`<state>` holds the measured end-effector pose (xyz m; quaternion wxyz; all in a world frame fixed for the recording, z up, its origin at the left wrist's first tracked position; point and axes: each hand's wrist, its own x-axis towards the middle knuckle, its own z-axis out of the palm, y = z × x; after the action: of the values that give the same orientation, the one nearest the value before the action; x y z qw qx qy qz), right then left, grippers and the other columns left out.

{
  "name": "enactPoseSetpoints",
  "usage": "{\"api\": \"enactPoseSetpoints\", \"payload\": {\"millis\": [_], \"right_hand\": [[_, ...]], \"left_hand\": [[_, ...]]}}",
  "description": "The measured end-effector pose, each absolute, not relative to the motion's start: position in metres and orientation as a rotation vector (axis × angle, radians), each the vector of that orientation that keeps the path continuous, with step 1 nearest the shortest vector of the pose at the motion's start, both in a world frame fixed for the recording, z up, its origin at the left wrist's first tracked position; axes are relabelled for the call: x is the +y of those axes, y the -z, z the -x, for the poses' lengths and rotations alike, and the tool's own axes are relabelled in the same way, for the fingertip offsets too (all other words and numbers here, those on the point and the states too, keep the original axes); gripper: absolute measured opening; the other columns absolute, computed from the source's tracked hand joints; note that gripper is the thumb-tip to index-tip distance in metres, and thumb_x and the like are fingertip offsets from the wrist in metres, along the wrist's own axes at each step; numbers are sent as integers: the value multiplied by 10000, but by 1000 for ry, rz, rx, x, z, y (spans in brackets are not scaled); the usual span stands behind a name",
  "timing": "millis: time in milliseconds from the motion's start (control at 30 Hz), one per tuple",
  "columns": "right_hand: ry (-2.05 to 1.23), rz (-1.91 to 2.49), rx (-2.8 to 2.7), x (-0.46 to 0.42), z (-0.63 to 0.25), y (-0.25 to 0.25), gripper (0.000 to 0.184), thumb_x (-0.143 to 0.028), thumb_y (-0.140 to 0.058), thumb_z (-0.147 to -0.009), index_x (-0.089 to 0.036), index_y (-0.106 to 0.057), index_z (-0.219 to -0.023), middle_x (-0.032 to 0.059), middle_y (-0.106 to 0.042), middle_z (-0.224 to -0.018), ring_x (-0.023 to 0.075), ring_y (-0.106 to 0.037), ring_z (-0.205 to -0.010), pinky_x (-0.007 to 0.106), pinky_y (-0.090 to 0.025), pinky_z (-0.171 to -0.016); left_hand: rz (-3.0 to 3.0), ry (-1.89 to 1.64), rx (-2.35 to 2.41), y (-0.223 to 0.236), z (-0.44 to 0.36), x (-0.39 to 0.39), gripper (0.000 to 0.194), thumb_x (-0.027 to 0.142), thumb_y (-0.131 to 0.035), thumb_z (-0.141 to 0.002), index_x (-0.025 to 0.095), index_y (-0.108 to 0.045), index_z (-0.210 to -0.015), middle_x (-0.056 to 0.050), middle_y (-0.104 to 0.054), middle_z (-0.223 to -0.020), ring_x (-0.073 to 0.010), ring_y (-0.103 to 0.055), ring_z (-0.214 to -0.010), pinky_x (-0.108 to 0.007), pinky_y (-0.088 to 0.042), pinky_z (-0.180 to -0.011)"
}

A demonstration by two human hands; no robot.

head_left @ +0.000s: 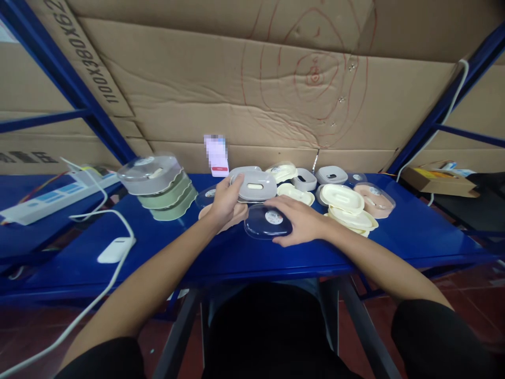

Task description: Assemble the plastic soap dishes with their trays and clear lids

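Note:
Near the middle of the table, my left hand point(229, 202) grips a grey rounded tray point(258, 185) by its left side, thumb on top. The tray has a pale slot in its centre. My right hand point(300, 218) is closed around the right end of a clear plastic lid point(263, 223) with a round white sticker. The lid is just below and in front of the tray. A pinkish dish point(232, 223) sits behind my left wrist, partly hidden. Cream trays point(343, 199) are piled to the right of my right hand.
Grey and green boxes point(165, 195) are stacked at the left of the blue table point(221, 258). A phone point(216, 157) leans against the cardboard point(177, 68). Grey dishes point(332, 175) and a pink lidded box point(374, 200) stand at right. A white cable point(126, 252) runs past a power strip point(55, 197).

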<state>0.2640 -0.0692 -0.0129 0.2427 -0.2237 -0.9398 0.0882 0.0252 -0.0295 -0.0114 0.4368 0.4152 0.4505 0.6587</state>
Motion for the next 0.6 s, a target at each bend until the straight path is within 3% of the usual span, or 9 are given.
{"api": "enactPoseSetpoints", "payload": {"millis": [233, 600], "right_hand": [[29, 687, -2295, -50, -273, 11, 926, -486, -792, -871, -240, -361, -1653, 199, -514, -1638, 397, -472, -1557, 632, -399, -1287], [71, 631, -2294, -43, -274, 18, 977, -523, -802, -877, -223, -333, -1680, 207, -508, -1646, 384, -480, -1557, 613, -422, -1285]], "left_hand": [[-949, -1544, 1020, 9, -33, -36, 312, 438, -828, -883, 139, -737, -867, -77, -737, -800, -177, -676, -732, -298, -554, -688], [-1098, -1410, 924, 16, -44, -50, 405, 575, -818, -863, 186, -730, -934, -12, -650, -735, -146, -588, -636, -262, -448, -583]]}}
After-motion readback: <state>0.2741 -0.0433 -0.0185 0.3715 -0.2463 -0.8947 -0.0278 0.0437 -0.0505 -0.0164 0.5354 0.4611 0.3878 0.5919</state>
